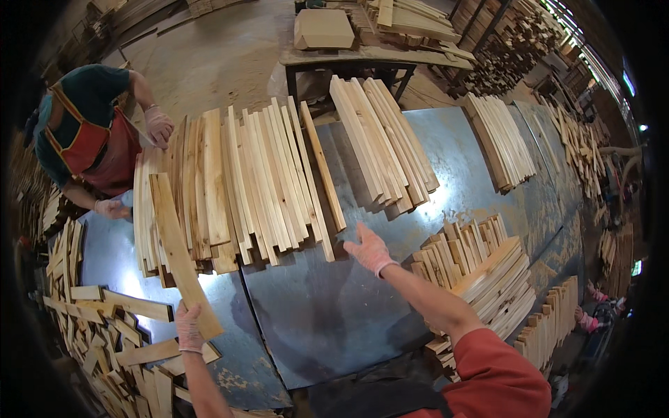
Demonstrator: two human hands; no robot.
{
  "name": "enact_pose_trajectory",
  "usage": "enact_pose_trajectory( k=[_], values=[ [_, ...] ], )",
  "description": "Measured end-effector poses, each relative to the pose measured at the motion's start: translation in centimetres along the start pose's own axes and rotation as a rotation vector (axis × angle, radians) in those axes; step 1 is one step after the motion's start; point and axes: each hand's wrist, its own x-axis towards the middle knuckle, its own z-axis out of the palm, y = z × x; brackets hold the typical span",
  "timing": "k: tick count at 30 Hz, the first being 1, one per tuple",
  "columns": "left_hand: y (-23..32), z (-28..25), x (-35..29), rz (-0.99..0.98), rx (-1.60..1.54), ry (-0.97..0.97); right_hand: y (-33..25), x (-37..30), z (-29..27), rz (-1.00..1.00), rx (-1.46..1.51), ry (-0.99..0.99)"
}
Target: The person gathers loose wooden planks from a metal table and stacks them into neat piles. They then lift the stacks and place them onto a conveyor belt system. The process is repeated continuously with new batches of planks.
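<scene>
My left hand point(188, 327), in a thin translucent glove, is closed on the near end of a long flat wooden board point(178, 244). The board slants away from me, its far end over a row of wooden strips point(268, 181) laid side by side on the metal table. My right hand point(369, 249), gloved the same way, reaches out with its fingers apart and holds nothing. Just beyond its fingertips lies a single wooden strip point(323, 167), set slightly apart at the right end of the row.
A co-worker in a red apron point(104, 157) stands at the far left, hands at the row. Wood offcuts point(111, 348) heap at the near left. Stacked boards point(383, 143) lie beyond my right hand, shorter stacks point(481, 272) beside my right arm. A cardboard box point(323, 29) sits on a table behind.
</scene>
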Motion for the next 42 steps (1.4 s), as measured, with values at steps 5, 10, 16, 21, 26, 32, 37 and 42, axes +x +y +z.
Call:
enact_pose_trajectory(
  k=[5,10,16,21,26,32,37,42],
  values=[
    [0.3,-5.0,4.5,0.002,0.037,-0.024,-0.5,5.6,-2.6,-0.059,-0.288,0.245],
    [-2.0,-7.8,8.3,-0.116,0.096,0.121,1.3,8.8,-7.4,-0.131,-0.342,0.379],
    [-1.8,-1.7,5.5,0.344,0.641,0.664,1.6,11.1,-5.3,-0.205,-0.008,0.140],
    [1.0,13.2,1.6,0.186,0.612,0.251,-0.8,14.9,0.9,-0.089,-0.026,0.037],
    [-6.1,17.6,4.6,0.129,0.239,0.466,-1.6,14.9,6.0,-0.140,0.152,-0.116],
    [-10.7,20.0,4.6,0.071,0.133,0.397,-2.8,14.8,5.3,-0.240,-0.145,-0.079],
    [-8.8,22.6,6.3,0.028,-0.205,0.239,-4.5,14.9,5.8,-0.105,-0.123,-0.035],
    [-11.8,24.4,8.1,0.010,-0.120,0.384,-5.3,15.5,5.3,-0.120,-0.104,-0.053]
  ],
)
